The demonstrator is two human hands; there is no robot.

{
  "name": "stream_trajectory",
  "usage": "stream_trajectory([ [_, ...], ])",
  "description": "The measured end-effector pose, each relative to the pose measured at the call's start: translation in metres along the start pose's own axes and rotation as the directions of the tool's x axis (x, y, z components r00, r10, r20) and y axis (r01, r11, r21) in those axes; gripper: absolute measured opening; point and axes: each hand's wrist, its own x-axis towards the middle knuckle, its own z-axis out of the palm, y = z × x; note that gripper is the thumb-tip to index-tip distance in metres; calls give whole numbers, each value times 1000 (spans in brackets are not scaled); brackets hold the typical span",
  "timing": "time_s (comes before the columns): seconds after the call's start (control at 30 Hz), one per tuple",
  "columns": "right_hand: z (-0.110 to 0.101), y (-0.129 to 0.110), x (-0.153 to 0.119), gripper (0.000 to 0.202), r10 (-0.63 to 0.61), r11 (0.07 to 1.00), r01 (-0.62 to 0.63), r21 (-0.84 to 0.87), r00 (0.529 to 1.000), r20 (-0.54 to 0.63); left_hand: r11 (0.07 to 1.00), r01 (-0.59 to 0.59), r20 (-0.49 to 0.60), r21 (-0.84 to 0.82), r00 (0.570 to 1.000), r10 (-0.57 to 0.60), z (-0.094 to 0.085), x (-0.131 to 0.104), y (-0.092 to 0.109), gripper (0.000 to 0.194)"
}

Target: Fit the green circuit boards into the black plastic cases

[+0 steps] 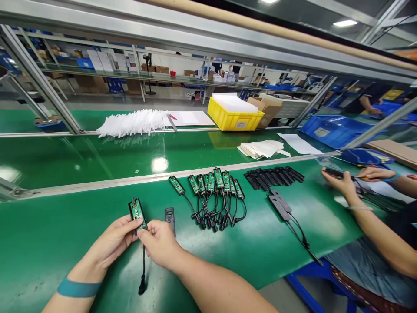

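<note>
Both of my hands hold one circuit board unit (pixel 137 210), a green board in a black open housing, with its black cable hanging down to a plug. My left hand (pixel 119 237) grips the unit from the left, thumb on the board. My right hand (pixel 159 243) pinches its lower end near the cable. Just right of my right hand lies a black cover (pixel 170 217), partly hidden by that hand. Farther right, several similar board units (pixel 217 180) lie in a cluster with their cables toward me, and a single one (pixel 176 185) sits left of them.
Black covers (pixel 273 177) lie in a row right of the boards, above two closed units (pixel 280 204). At the right, a person's hands (pixel 345 184) work on a unit. Behind stand white strips (pixel 133 124), a yellow bin (pixel 236 119) and a blue bin (pixel 335 130).
</note>
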Motion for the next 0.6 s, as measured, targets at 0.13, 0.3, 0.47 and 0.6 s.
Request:
stream_trajectory([
  [0.13, -17, -6, 3, 28, -140, 961, 121, -250, 988, -60, 999, -27, -76, -18, 997, 25, -6, 4, -1, 16],
  [0.3, -63, -24, 15, 24, -407, 607, 143, -782, 901, -151, 998, -18, -128, 63, 991, 26, -14, 9, 3, 22],
  [0.47, -87, -29, 28, 29, -362, 444, 43, -895, 922, -135, 997, -54, -65, 49, 996, 57, -16, 12, 9, 29],
  [0.6, -92, -23, 38, 29, -334, 369, 92, -925, 942, -40, 987, -81, -39, 138, 995, 88, -19, 15, 14, 39],
])
